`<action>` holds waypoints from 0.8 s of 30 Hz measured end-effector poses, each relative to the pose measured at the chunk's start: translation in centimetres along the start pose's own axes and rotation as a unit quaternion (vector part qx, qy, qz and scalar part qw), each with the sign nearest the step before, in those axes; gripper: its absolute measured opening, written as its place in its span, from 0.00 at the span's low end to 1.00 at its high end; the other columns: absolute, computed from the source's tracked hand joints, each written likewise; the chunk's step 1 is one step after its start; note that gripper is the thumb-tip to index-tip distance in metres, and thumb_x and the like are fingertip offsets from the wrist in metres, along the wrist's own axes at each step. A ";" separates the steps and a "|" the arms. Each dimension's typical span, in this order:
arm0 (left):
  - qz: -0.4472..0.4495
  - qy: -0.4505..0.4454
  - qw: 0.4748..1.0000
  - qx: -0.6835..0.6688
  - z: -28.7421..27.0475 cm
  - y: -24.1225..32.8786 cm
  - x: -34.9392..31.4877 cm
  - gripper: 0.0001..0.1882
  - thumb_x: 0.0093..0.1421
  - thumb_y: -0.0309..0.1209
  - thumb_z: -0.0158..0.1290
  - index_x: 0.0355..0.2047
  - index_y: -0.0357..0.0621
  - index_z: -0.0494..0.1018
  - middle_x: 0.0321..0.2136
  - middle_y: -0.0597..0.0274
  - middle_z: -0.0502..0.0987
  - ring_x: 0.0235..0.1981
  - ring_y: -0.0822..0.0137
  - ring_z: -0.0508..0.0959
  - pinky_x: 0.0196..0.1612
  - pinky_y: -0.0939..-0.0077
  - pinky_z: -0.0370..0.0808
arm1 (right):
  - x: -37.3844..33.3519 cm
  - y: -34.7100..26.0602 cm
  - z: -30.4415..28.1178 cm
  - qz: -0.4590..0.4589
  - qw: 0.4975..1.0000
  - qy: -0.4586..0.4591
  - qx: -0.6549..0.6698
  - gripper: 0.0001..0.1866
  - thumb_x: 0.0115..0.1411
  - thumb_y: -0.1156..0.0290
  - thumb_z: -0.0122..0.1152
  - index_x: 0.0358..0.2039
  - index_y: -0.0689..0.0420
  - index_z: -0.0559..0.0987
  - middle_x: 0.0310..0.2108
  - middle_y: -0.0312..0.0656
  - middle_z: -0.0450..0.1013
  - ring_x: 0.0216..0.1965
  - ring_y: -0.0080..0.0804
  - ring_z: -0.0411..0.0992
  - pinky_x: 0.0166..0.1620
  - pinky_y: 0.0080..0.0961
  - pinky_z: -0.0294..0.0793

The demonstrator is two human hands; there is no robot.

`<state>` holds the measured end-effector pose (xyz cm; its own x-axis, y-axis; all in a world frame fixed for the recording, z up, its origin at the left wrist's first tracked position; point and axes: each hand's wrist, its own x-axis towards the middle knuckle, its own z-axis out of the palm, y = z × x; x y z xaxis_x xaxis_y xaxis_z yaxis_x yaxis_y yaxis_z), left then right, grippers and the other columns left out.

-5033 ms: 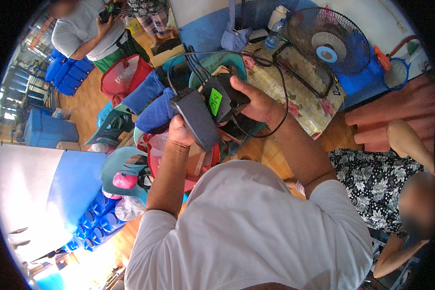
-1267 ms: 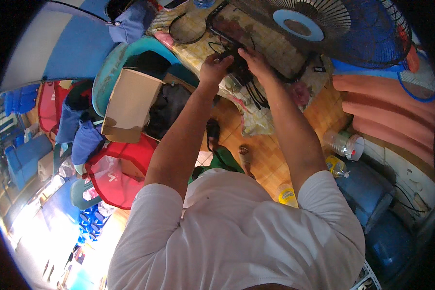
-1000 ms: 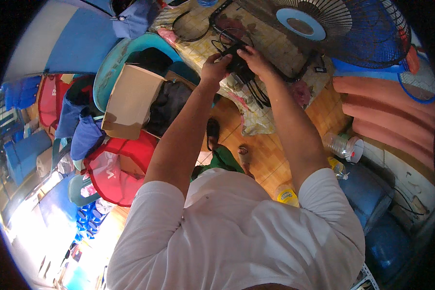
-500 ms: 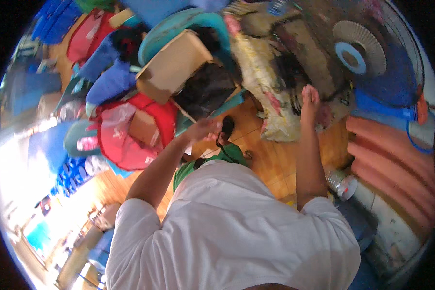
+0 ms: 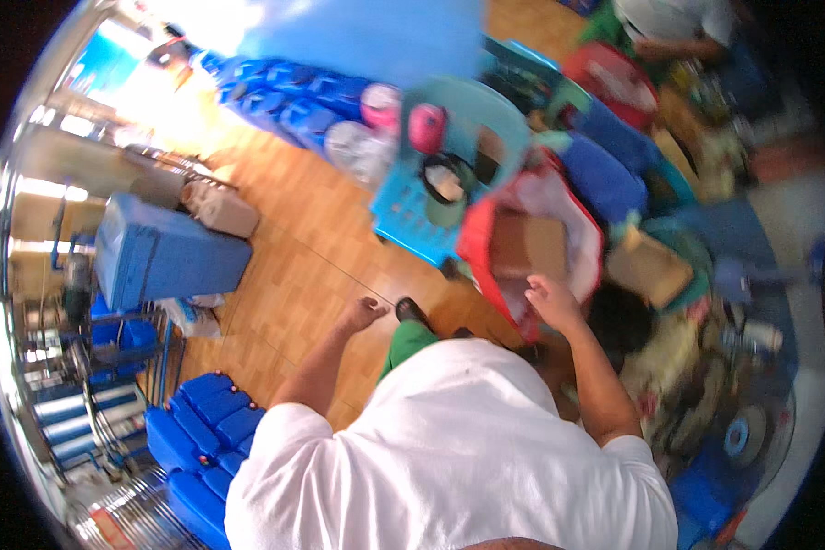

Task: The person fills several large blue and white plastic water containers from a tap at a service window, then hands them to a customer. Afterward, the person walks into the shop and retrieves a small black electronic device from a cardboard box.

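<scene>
My left hand (image 5: 365, 313) hangs over the tiled floor near my sandalled foot (image 5: 412, 310), with loosely bent fingers and nothing visible in it. Over the near side of a red-and-white bag (image 5: 577, 197), my right hand (image 5: 552, 301) is held with its fingers apart, also without anything in it. A brown cardboard box (image 5: 527, 243) lies inside this bag, just beyond the right fingertips. Whether those fingers touch the bag cannot be made out. Past the bag stands a turquoise plastic chair (image 5: 481, 115) with a pink container (image 5: 427, 128) and other small items on it.
Rows of blue jugs (image 5: 307, 119) stand beyond the chair, and more blue jugs (image 5: 197, 422) sit at lower left. A blue bin (image 5: 170, 252) is by metal racks. On the right are piled goods and a fan (image 5: 738, 435). Another person (image 5: 678, 27) is at far right.
My view has turned left, so the red bag and piled goods now appear farther right. My right hand has come from above the patterned cloth to the bag; the left is over the floor.
</scene>
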<state>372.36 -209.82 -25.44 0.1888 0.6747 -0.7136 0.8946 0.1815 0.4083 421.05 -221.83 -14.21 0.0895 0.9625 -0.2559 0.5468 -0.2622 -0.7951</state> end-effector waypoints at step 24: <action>-0.010 0.130 0.938 -0.321 -53.6 -16.2 10.6 0.34 0.60 0.50 0.60 0.57 0.37 0.70 0.49 0.54 0.78 0.47 0.63 0.77 0.52 0.70 0.74 | 64.4 -21.5 18.2 -0.017 0.991 0.125 -0.053 0.12 0.60 0.65 0.62 0.42 0.57 0.79 0.36 0.50 0.77 0.39 0.43 0.76 0.44 0.37 0.74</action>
<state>338.17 -167.26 -9.11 -0.0054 0.8036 -0.5952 0.4527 0.5327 0.7151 399.92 -155.44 -23.61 0.2660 0.9611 -0.0748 0.6364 -0.2334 -0.7352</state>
